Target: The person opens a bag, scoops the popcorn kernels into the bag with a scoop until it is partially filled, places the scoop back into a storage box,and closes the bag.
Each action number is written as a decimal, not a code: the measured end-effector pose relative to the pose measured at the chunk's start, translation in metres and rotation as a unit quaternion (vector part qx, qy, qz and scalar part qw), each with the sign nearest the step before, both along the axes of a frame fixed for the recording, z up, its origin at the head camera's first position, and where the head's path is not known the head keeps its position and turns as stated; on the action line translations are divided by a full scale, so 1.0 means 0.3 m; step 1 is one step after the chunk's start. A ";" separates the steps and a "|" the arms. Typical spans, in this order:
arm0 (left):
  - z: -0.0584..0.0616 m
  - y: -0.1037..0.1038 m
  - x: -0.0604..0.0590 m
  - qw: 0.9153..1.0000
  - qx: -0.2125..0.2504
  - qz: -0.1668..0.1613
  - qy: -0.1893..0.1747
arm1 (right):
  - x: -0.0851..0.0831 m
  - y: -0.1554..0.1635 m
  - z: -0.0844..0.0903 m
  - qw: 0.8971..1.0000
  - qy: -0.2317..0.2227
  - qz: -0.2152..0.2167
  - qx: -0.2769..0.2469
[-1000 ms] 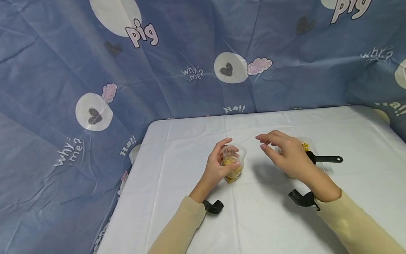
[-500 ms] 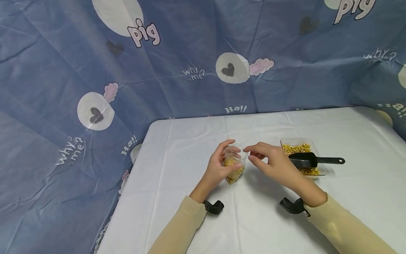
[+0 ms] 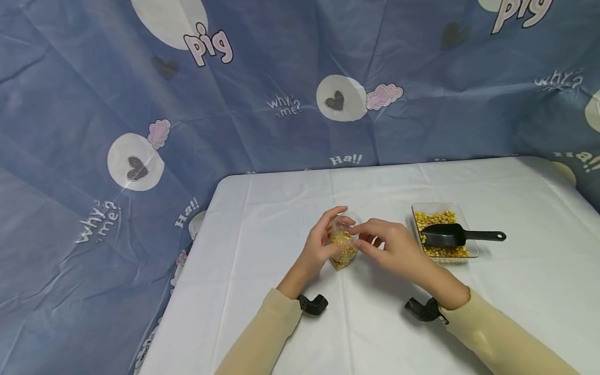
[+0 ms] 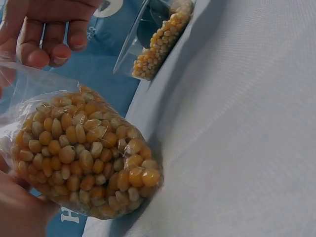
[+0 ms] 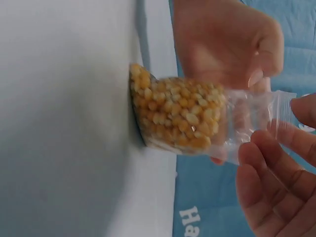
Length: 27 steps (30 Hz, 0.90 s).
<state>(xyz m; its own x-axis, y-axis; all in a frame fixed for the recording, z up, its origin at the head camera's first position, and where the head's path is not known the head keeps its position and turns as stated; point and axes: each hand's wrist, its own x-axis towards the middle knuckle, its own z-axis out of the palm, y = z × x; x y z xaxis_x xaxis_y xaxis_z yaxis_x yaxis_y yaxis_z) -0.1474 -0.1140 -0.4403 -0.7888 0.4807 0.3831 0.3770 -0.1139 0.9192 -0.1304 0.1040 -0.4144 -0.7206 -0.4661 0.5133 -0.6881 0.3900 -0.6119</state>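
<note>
A clear zip-lock bag stands upright on the white cloth, its lower part filled with yellow corn kernels. My left hand holds it from the left side, fingers behind and thumb in front. At the bag's top right, my right hand pinches the ribbed zip edge between thumb and forefinger, with the other fingers bent below. The right wrist view shows the clear upper part of the bag stretched between the two hands.
To the right, a clear plastic box holds more corn kernels. A black scoop lies across it, handle sticking out over the right rim. Behind the white-covered table hangs a blue printed curtain.
My right hand has come left from above the corn box to the bag's mouth and now pinches its edge. The box and scoop are uncovered. My left hand keeps holding the bag.
</note>
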 end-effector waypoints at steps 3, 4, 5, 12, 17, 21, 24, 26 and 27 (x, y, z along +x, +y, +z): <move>-0.026 -0.002 -0.011 1.000 0.008 0.005 -0.016 | 0.014 -0.015 -0.008 1.000 0.008 -0.003 0.002; -0.031 -0.003 -0.013 1.000 0.010 0.009 -0.021 | 0.019 -0.020 -0.010 1.000 0.010 -0.003 0.003; -0.034 -0.003 -0.015 1.000 0.015 0.012 -0.024 | 0.023 -0.025 -0.012 1.000 0.013 -0.004 0.003; -0.032 -0.006 -0.014 0.998 0.026 0.029 -0.043 | 0.057 -0.067 -0.026 0.999 0.021 -0.015 -0.023; -0.025 -0.002 -0.010 0.997 0.002 0.051 -0.050 | 0.072 -0.086 -0.039 0.999 0.027 -0.028 -0.038; -0.022 -0.001 -0.013 0.996 -0.014 0.066 -0.067 | 0.073 -0.092 -0.045 0.998 0.031 -0.026 -0.046; -0.021 -0.003 -0.017 0.994 -0.031 0.078 -0.076 | 0.072 -0.092 -0.045 0.998 0.028 -0.021 -0.052; -0.023 -0.006 -0.020 0.993 -0.032 0.086 -0.080 | 0.072 -0.091 -0.041 0.998 0.019 -0.019 -0.054; -0.026 -0.008 -0.021 0.992 -0.028 0.088 -0.084 | 0.071 -0.089 -0.038 0.998 0.013 -0.018 -0.055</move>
